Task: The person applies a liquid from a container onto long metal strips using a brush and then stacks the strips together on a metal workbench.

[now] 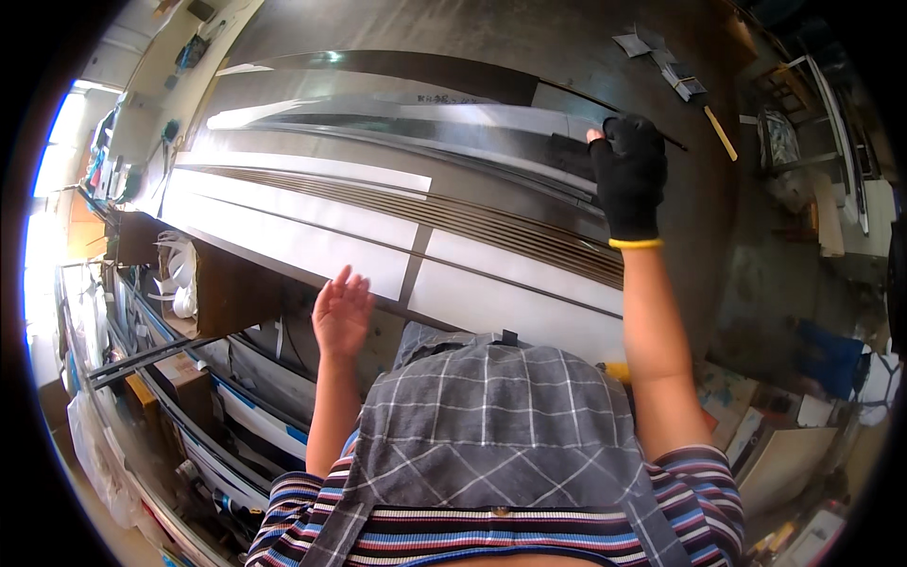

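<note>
My right hand point(631, 180), in a black glove with a yellow cuff and a bare thumb tip, is closed at the right end of a long strip in clear plastic wrap point(378, 115). The glove hides the exact grip. Bare and with fingers apart, my left hand point(343, 312) is held over the near edge of the table, touching nothing. Between the hands, several thin brown rods point(425, 212) lie side by side across white sheets point(283, 222). One more thin rod point(359, 232) lies nearer to me. Beyond the wrapped strip is a dark flat strip point(416, 72).
A cardboard box point(231, 288) with white ties stands at the left, above a rack of long profiles point(246, 411). A yellow stick point(720, 134) and small grey pieces point(680, 80) lie far right on the dark tabletop point(586, 47). Frames point(831, 142) lean beyond at right.
</note>
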{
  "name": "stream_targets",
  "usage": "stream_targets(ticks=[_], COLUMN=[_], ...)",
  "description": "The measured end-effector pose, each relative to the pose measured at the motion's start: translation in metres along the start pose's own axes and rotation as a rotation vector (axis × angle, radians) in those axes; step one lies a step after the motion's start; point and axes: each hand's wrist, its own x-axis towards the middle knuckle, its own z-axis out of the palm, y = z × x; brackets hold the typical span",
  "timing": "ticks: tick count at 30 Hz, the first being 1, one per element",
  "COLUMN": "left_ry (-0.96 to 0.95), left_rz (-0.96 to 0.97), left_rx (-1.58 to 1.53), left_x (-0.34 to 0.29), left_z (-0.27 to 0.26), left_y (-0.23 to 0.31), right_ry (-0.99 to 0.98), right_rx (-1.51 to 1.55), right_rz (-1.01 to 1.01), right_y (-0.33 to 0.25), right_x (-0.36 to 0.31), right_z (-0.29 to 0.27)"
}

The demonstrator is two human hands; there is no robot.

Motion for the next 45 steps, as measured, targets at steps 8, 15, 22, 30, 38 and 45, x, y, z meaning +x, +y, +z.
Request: stream_targets(ticks=[8,15,22,30,38,45], left_ry=[-0.643,-0.236,0.147,0.442,0.147,0.148], left_rz=[-0.038,0.368,0.093,0.271,0.606,0.514], left_rx=[-0.092,-0.347,0.119,1.707,2.177,2.167], left_x=[0.131,0.139,0.091,0.042,0.091,0.093], left_z=[0.083,0.066,-0.045,-0.067,-0.046,-0.05], left_y=[0.031,0.191,0.222,0.263,0.231,0.237], right_ry=[0.212,0.226,-0.363,-0.276,-0.43,-0.38], right_rx=[0.565,0.657,0.406,-0.749,-0.351,-0.427], right_rz=[0.351,0.965,1.246,0.715,0.584,0.586], right_y=[-0.117,-0.09,-0.093,-0.146,-0.243,-0.25], right_x=[0.007,-0.086,-0.198,-0.223,-0.215,-0.241], right_z=[-0.126,-0.131,-0.087,-0.054,0.023,0.042])
